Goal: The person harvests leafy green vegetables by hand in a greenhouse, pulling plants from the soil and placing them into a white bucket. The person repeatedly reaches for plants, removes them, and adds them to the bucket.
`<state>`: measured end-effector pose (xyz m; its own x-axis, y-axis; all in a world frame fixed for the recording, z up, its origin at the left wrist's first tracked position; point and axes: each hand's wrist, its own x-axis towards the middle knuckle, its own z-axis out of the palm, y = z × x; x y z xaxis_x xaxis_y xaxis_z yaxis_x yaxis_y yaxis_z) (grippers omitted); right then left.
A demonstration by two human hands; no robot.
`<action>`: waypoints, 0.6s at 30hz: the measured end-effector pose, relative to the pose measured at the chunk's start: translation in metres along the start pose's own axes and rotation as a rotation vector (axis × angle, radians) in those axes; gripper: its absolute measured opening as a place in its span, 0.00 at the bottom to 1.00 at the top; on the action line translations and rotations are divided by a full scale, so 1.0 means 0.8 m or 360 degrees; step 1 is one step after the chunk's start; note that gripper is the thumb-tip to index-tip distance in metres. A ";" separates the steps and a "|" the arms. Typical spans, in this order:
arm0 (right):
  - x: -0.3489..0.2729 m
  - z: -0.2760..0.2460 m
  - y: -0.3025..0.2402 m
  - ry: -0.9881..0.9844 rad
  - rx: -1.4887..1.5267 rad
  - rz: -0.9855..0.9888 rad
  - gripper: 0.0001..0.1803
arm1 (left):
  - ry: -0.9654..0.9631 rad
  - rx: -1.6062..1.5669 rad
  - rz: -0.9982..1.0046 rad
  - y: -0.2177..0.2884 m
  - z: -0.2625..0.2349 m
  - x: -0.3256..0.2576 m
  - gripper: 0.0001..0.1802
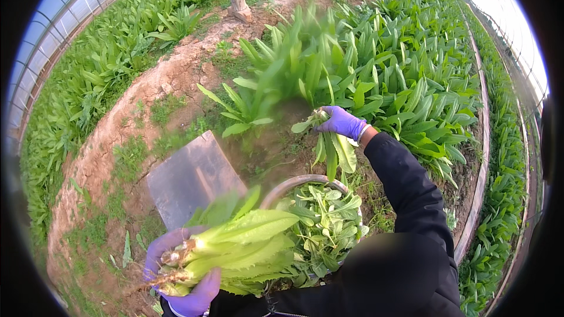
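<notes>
Fingers of the purple-gloved left hand [191, 301] are wrapped round the root ends of a bundle of greens [235, 258] at the near-left edge of a round tub [294, 181], while farther right those of the right hand [343, 123] grasp some loose leaves [341, 152] hanging just beyond the tub's far rim. From here, I'd keep the left grip snug but low, sparing the blades, and hold the right-hand leaves clear of the soil. The bundle looks fresh, pale yellow-green and jagged-edged, its roots stained brown.
</notes>
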<state>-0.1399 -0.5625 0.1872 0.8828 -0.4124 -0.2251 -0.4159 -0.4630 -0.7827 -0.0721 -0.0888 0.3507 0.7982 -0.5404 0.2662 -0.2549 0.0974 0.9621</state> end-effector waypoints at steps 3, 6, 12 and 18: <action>-0.087 -0.027 -0.070 0.0015 0.0758 -0.0195 0.25 | -0.0115 0.0016 0.0202 0.008 0.012 0.003 0.41; -0.155 -0.033 -0.131 0.0172 0.1058 -0.0206 0.26 | -0.0383 -0.0253 0.0007 0.016 0.036 0.001 0.36; -0.237 -0.018 -0.205 0.0440 0.1496 -0.0370 0.26 | -0.1152 -0.0389 -0.0237 0.026 0.094 -0.012 0.41; -0.263 -0.003 -0.228 0.0650 0.1648 -0.0520 0.27 | -0.1334 -0.0018 0.0175 0.026 0.145 -0.015 0.55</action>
<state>-0.2503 -0.3932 0.3791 0.7004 -0.7015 0.1318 0.3635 0.1917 -0.9117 -0.1500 -0.1770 0.3602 0.0993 -0.9681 0.2302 -0.2986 0.1917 0.9349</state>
